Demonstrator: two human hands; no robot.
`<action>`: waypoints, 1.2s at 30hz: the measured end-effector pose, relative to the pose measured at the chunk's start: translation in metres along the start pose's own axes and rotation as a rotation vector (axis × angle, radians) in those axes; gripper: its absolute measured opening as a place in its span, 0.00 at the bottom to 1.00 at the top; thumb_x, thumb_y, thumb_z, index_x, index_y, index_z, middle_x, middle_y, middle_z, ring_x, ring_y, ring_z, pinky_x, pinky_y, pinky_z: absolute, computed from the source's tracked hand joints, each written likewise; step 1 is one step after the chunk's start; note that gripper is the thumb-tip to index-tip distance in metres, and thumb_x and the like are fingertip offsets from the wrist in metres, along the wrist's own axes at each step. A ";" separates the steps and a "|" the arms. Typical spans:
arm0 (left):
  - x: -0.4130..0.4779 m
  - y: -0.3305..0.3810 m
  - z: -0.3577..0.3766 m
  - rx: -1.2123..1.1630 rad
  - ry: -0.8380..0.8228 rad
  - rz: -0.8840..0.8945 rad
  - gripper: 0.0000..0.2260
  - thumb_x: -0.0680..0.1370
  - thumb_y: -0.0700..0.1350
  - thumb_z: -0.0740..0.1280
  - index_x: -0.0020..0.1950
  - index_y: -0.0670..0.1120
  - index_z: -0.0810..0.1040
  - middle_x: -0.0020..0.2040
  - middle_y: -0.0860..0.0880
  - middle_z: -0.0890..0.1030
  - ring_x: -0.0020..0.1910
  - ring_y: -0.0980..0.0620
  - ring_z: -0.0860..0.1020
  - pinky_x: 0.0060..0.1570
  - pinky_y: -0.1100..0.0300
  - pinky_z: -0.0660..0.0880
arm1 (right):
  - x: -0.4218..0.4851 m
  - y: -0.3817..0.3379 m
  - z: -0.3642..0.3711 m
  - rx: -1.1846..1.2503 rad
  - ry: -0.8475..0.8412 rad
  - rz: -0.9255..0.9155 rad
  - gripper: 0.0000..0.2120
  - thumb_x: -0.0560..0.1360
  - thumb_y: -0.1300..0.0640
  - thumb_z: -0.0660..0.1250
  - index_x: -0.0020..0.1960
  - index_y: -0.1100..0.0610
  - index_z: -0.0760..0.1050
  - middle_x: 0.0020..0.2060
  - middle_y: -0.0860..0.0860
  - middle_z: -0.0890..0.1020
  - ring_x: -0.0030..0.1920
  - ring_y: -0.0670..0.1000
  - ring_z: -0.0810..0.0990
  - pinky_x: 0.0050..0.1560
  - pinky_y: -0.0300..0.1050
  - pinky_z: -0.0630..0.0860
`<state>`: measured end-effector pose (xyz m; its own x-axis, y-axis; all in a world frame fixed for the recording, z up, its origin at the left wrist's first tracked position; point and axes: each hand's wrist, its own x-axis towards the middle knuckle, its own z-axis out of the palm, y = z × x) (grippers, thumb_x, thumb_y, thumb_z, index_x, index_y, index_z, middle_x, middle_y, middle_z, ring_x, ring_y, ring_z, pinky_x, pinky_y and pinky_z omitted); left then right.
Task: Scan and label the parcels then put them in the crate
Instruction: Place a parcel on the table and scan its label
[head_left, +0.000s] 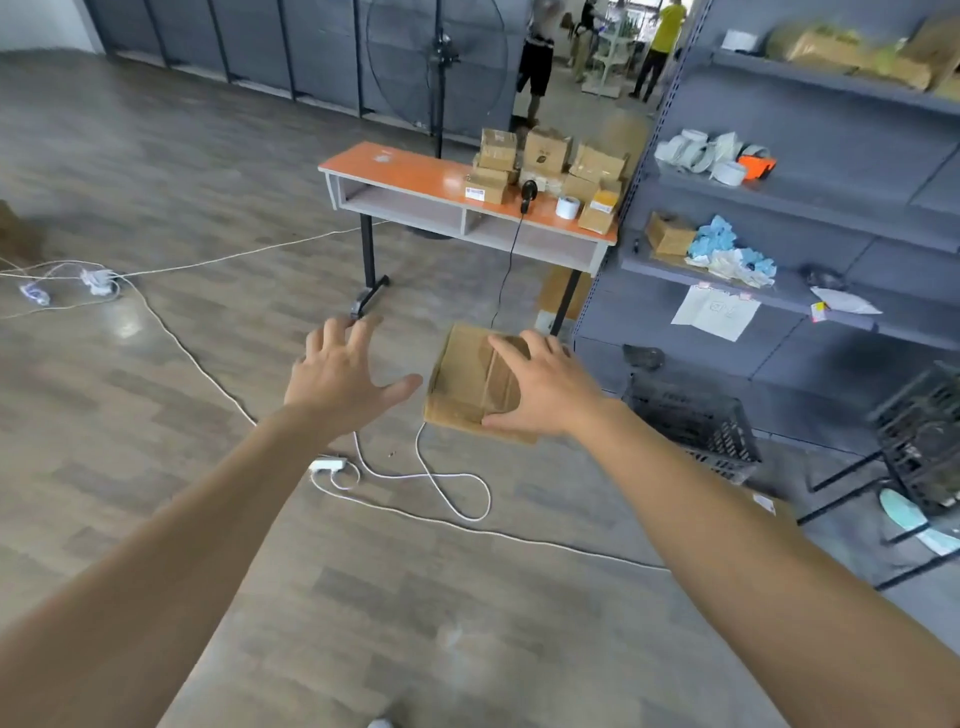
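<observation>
My right hand (545, 387) grips a flat brown cardboard parcel (467, 382) sealed with tape, held in the air above the floor. My left hand (343, 371) is open with its fingers spread, just left of the parcel and not touching it. A black plastic crate (696, 423) stands on the floor to the right, below the shelving. Farther off, an orange-topped table (415, 174) carries several small cardboard parcels (545, 156), a black handheld scanner (529, 193) on a stand and a white label roll (567, 206).
White cables and a power strip (327, 463) lie across the wooden floor. Grey metal shelving (810, 291) on the right holds boxes, tape rolls and bags. A second black crate (924, 436) sits on a frame at the far right. A standing fan (439, 57) and people are behind the table.
</observation>
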<state>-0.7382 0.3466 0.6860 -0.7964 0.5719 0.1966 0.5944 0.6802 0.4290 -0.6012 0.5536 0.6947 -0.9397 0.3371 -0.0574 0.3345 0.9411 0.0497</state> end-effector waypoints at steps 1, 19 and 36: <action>0.020 -0.004 -0.001 -0.013 -0.007 0.002 0.38 0.69 0.66 0.69 0.74 0.53 0.61 0.71 0.47 0.63 0.70 0.42 0.61 0.65 0.45 0.66 | 0.018 -0.001 -0.004 0.007 -0.003 0.012 0.52 0.67 0.28 0.67 0.80 0.47 0.46 0.73 0.57 0.60 0.72 0.60 0.60 0.72 0.56 0.61; 0.336 -0.022 0.055 0.013 -0.058 0.065 0.35 0.69 0.67 0.67 0.72 0.55 0.63 0.70 0.49 0.64 0.69 0.43 0.62 0.63 0.44 0.68 | 0.325 0.080 -0.009 0.101 -0.036 0.032 0.52 0.69 0.30 0.67 0.80 0.47 0.44 0.75 0.55 0.57 0.74 0.59 0.56 0.72 0.56 0.59; 0.635 -0.032 0.132 0.006 -0.102 0.096 0.38 0.70 0.68 0.66 0.75 0.54 0.59 0.71 0.49 0.63 0.70 0.44 0.61 0.65 0.45 0.67 | 0.603 0.196 -0.024 0.089 -0.011 0.110 0.52 0.68 0.29 0.67 0.80 0.47 0.44 0.73 0.55 0.58 0.74 0.58 0.57 0.75 0.55 0.56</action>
<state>-1.2487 0.7486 0.6807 -0.7206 0.6779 0.1455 0.6681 0.6229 0.4070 -1.1040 0.9405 0.6938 -0.8965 0.4378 -0.0674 0.4406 0.8971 -0.0328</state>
